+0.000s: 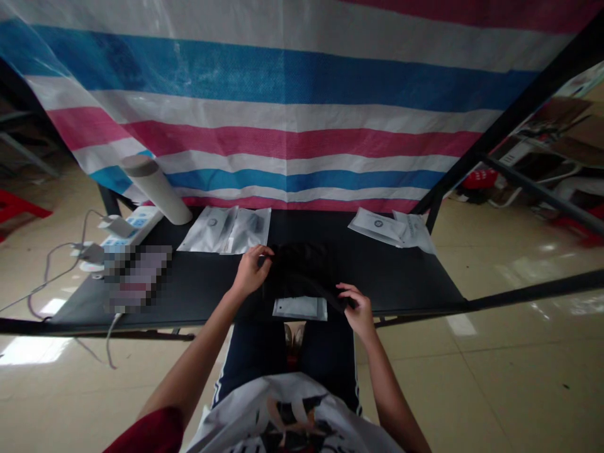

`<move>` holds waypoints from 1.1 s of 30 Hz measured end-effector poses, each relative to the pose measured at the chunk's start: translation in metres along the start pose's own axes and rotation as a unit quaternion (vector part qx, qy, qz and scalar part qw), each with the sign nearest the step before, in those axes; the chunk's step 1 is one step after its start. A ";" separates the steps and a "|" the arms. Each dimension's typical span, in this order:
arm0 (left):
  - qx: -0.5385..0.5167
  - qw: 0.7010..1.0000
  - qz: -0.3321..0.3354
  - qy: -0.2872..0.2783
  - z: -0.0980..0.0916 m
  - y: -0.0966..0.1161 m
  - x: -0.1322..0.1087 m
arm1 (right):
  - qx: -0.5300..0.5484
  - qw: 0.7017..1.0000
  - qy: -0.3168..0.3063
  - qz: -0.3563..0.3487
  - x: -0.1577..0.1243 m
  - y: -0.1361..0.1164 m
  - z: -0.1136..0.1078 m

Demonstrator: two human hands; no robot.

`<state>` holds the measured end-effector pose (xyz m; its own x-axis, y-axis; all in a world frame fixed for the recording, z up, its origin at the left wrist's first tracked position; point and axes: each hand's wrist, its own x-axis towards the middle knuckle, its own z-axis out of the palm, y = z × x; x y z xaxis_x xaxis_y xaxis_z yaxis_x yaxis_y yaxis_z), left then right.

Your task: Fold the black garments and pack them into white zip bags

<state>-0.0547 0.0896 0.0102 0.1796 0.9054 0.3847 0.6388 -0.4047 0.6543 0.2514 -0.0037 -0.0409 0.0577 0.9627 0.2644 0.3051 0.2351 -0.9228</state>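
Note:
A dark, soft piece of black cloth (304,267) lies on the black table in front of me, its exact kind hard to make out against the dark surface. My left hand (253,269) pinches its upper left edge between thumb and fingers. At its lower right corner, my right hand (357,307) is closed on the edge as well. Just below the cloth, at the table's front edge, rests a small frosted plastic bag (302,308), partly covered by the black cloth.
Two frosted bags (226,231) lie at the back left, and more packets (380,225) at the back right. A tumbler (158,189), a power strip (136,229) with plugged chargers and a blurred phone (144,274) occupy the left side. A striped sheet (283,113) hangs behind the table (401,280).

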 end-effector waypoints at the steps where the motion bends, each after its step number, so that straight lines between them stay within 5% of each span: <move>1: 0.008 1.000 0.010 -0.016 0.001 0.000 0.001 | -0.004 1.000 -0.008 -0.007 -0.002 0.001 0.000; 9: 0.062 0.988 -0.009 -0.140 0.031 0.015 0.021 | -0.044 0.998 -0.029 -0.046 -0.004 0.005 0.000; 12: 0.002 0.997 -0.012 -0.079 0.001 -0.008 0.013 | -0.087 0.995 -0.021 -0.048 -0.011 0.012 -0.003; 15: 0.007 0.997 -0.083 -0.002 -0.051 -0.051 -0.013 | -0.133 0.989 -0.034 -0.054 -0.020 0.018 -0.006; 17: 0.069 0.987 -0.144 -0.007 -0.084 -0.076 -0.031 | -0.153 0.984 -0.063 -0.065 -0.024 0.018 -0.010; 21: 0.184 0.951 -0.241 0.067 -0.110 -0.083 -0.046 | -0.156 0.983 -0.072 -0.067 -0.021 0.008 -0.021; 26: 0.215 0.970 -0.117 0.010 -0.058 -0.031 -0.030 | -0.138 0.988 0.019 -0.061 0.002 -0.009 -0.009; 29: 0.269 0.960 -0.080 -0.021 -0.013 -0.017 -0.027 | -0.180 0.981 -0.017 -0.075 0.016 -0.013 0.020; 33: 0.314 0.944 -0.087 -0.048 0.017 -0.036 -0.030 | -0.301 0.945 -0.114 -0.062 0.029 -0.009 0.052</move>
<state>-0.0702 0.0794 -0.0358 0.0783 0.9707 0.2270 0.9772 -0.1198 0.1755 0.2015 0.0289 -0.0398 -0.1998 0.9527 0.2291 0.7854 0.2955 -0.5439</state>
